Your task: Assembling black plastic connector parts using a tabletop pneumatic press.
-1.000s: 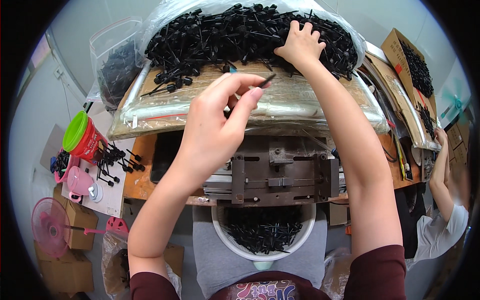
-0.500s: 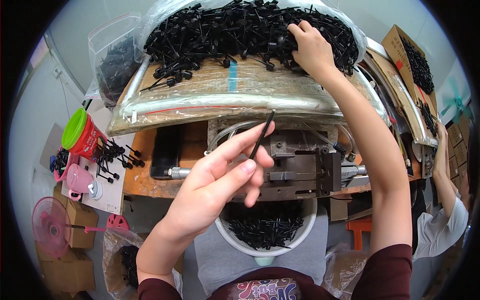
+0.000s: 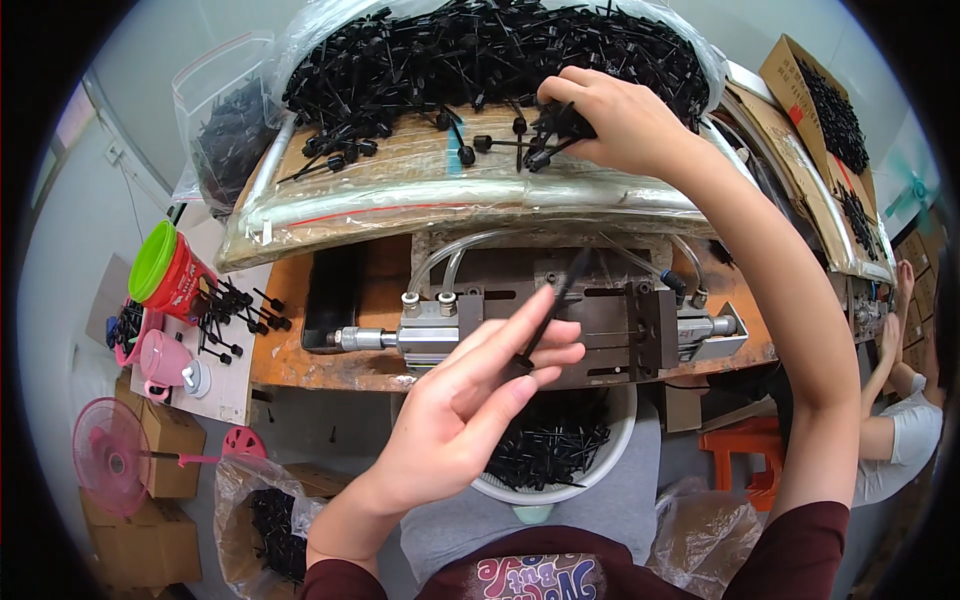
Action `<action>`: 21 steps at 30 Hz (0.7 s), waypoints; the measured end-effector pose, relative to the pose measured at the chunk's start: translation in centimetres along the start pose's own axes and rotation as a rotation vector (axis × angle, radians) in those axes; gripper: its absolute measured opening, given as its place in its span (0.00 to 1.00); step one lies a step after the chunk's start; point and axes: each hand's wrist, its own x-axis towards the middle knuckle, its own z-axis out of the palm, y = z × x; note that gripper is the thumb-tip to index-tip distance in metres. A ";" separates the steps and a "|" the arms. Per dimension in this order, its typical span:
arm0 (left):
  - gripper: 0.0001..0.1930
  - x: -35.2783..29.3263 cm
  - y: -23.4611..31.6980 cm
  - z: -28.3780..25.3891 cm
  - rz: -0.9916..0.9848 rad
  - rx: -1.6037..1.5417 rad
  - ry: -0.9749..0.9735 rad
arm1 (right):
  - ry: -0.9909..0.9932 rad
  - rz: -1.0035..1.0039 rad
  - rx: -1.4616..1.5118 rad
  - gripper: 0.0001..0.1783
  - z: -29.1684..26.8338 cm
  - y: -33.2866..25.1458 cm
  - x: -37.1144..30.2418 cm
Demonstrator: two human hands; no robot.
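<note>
Behind the dark slotted metal fixture [image 3: 612, 325] on the orange wooden desk [image 3: 280, 330], a flat brown cardboard sheet [image 3: 390, 168] bears heaped black plastic stemmed parts [image 3: 480, 55]; before the desk, a round white plastic basket [image 3: 622, 445] holds black pieces [image 3: 550, 440].

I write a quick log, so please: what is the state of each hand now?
Left hand: holding a slim black part.
Right hand: closed on a bunch of black parts.

Printed lettering [image 3: 540, 578] shows on the maroon shirt [image 3: 450, 560], red bucket [image 3: 180, 283] and open cardboard box [image 3: 783, 78]
</note>
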 end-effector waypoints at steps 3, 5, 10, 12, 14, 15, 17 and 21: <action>0.25 -0.5 -0.2 0.1 0.059 0.276 -0.014 | -0.035 0.050 -0.027 0.30 -0.1 0.0 -0.5; 0.21 -0.8 -1.2 0.6 0.087 0.271 0.076 | -0.050 0.104 -0.030 0.31 -0.2 0.5 -1.1; 0.14 -1.1 -2.2 0.6 0.138 0.500 0.054 | -0.086 0.159 0.194 0.28 -0.4 2.9 -2.8; 0.13 -1.3 -2.8 0.8 0.132 0.528 0.082 | -0.085 0.082 0.269 0.23 -0.3 3.5 -3.6; 0.14 -1.5 -3.7 1.1 0.150 0.560 0.134 | -0.040 0.017 0.255 0.16 -0.2 3.6 -4.4; 0.14 -1.6 -4.2 1.2 0.165 0.610 0.119 | -0.051 0.056 0.259 0.15 -0.2 3.6 -4.7; 0.14 -1.7 -5.0 1.3 0.197 0.707 0.086 | -0.075 0.136 0.265 0.14 -0.3 3.9 -5.2; 0.14 -1.4 -6.4 1.6 0.346 1.079 0.109 | -0.010 0.144 0.319 0.10 -0.5 4.2 -6.2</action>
